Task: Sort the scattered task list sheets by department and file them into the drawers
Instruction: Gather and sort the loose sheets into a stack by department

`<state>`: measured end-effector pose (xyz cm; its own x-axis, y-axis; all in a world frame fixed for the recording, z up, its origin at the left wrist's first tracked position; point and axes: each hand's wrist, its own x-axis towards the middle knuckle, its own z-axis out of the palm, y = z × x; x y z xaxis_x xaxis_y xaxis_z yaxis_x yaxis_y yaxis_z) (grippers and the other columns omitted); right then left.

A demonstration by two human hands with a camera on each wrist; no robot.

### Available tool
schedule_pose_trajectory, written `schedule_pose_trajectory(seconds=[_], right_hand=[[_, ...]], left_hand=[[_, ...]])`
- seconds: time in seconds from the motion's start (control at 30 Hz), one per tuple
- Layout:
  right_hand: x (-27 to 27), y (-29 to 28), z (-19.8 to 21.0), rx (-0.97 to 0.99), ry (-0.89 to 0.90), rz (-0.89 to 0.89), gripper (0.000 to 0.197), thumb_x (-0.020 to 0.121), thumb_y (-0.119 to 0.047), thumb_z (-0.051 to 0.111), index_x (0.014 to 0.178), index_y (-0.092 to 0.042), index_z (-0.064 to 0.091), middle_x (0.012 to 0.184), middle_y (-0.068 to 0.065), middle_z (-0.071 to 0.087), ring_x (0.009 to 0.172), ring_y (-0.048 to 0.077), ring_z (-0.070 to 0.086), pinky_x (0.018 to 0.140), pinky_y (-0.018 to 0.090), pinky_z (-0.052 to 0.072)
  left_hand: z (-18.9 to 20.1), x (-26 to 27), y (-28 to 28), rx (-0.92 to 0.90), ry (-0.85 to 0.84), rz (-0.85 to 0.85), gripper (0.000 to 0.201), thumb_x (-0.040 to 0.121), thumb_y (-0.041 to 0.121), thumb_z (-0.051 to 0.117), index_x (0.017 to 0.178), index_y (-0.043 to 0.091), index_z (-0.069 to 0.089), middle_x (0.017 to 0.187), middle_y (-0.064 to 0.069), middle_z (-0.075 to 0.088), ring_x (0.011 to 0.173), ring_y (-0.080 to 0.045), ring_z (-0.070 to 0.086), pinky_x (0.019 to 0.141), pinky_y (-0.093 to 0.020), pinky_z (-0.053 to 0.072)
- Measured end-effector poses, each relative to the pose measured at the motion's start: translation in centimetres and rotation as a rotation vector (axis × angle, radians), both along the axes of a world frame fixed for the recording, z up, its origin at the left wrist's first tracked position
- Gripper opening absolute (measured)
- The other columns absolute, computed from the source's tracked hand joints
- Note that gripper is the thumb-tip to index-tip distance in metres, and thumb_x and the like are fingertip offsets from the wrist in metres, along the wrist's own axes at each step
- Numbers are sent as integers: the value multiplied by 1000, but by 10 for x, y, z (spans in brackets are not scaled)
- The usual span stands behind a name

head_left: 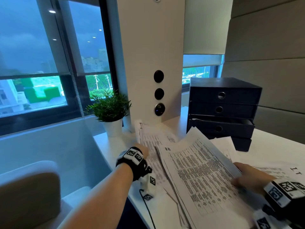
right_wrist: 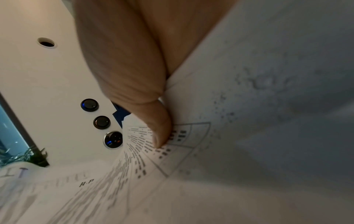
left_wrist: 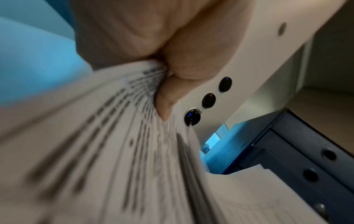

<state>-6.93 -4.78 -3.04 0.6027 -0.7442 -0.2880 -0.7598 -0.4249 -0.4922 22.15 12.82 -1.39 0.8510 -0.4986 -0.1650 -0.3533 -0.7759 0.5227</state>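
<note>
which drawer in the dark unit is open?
The third drawer from the top of the drawer unit: it is pulled out, with a gap showing above its front. The two drawers above it sit flush; the bottom one is mostly hidden behind the sheets.

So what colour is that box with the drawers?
The drawer box is dark navy blue, seen best in the head view.

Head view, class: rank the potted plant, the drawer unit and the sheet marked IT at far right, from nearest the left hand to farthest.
From the left hand:
1. Potted plant, just behind it by the window.
2. Drawer unit, back right on the desk.
3. Sheet marked IT, far right edge, beyond the right hand.
</note>
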Motion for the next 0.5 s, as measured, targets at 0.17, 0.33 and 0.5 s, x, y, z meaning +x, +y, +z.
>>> schedule_pose_trajectory(seconds=[0.17,0.33,0.5], right_hand=[[-8,5,0,0,-86,-48,31,87,-9,65,110,-21,50,98,-1,61,92,18,60,80,30,47],[-17,17,7,-42,-153,-139,36,82,-5,69,115,-12,55,102,7,63,90,24,62,84,37,51],[-27,30,27,-90,-272,-206,47,80,1,69,123,-4,53,107,13,59,89,25,54,74,31,46]], left_hand=[[30,28,36,-467,25,343,40,88,4,55,126,-3,48,122,-20,57,110,-34,57,87,-35,46],[61,43,89,-920,71,427,21,80,2,63,92,16,55,88,-4,59,77,-19,55,75,-27,46],[85,29,104,-1190,311,378,48,74,3,69,120,6,56,114,-11,65,98,-29,63,90,-47,50]])
